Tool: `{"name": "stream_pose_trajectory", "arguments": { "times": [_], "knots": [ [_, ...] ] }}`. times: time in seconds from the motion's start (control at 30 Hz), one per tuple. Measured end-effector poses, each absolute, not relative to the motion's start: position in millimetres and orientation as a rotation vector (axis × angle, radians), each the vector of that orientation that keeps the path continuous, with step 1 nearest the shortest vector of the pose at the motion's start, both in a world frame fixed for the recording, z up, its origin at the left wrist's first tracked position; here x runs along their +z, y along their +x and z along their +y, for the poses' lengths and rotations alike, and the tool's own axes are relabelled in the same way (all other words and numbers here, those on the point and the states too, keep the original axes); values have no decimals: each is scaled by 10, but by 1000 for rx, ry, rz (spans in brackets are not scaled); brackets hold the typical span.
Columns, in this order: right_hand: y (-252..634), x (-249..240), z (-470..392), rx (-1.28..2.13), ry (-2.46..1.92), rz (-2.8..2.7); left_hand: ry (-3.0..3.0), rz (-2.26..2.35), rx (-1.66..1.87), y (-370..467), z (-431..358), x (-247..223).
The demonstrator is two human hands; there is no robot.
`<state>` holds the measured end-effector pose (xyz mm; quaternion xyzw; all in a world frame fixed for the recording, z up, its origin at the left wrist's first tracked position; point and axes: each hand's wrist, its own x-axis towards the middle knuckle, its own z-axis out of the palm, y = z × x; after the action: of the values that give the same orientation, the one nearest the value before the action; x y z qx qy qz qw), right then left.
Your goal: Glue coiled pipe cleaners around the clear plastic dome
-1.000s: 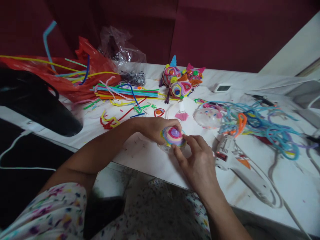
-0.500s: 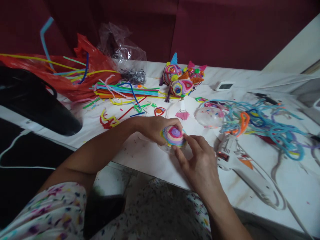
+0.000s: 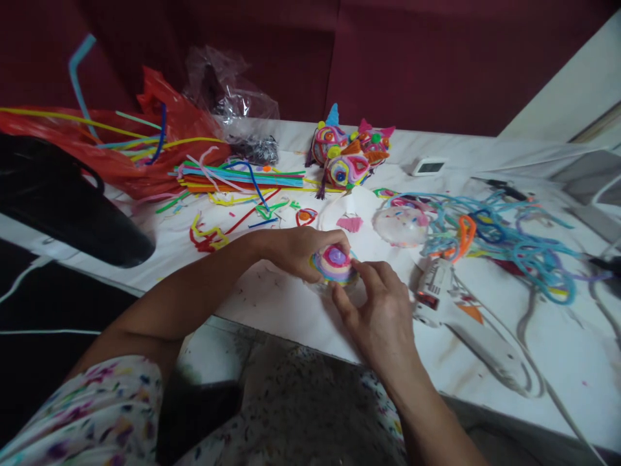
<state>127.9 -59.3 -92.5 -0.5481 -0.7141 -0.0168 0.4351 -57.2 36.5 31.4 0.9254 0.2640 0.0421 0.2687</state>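
A small round craft piece (image 3: pixel 336 264) sits between my hands above the table's front edge. Rings of coloured pipe cleaner cover it: purple in the middle, then pink, cream and blue, with clear plastic showing at its lower edge. My left hand (image 3: pixel 305 252) is closed around its left and far side. From the right, my right hand (image 3: pixel 381 310) grips its near rim with thumb and fingertips. Beyond my hands, a clear plastic dome (image 3: pixel 402 226) and a scrap of pink felt (image 3: pixel 350 224) lie on white paper.
A white glue gun (image 3: pixel 460 323) with its cord lies at the right, near tangled blue pipe cleaners (image 3: pixel 514 233). Finished decorated balls (image 3: pixel 347 155) stand at the back. At left are a black bottle (image 3: pixel 68 200), a red plastic bag (image 3: pixel 179 116) and bundled pipe cleaners (image 3: pixel 242 178).
The whole view has shifted slightly, so things appear a little farther left. Both hands keep their hold on the round craft piece, with barely any finger movement.
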Motion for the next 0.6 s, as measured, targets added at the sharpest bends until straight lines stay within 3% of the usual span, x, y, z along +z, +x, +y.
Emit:
{"name": "stream_pose_trajectory", "arguments": {
  "times": [0.33, 0.6],
  "knots": [
    [1277, -890, -779, 162, -1311, -1736, 2568, 737, 164, -517, 295, 293],
    [1392, -1000, -902, 318, -1284, -1594, 2484, 465, 72, -567, 353, 317]
  ]
}}
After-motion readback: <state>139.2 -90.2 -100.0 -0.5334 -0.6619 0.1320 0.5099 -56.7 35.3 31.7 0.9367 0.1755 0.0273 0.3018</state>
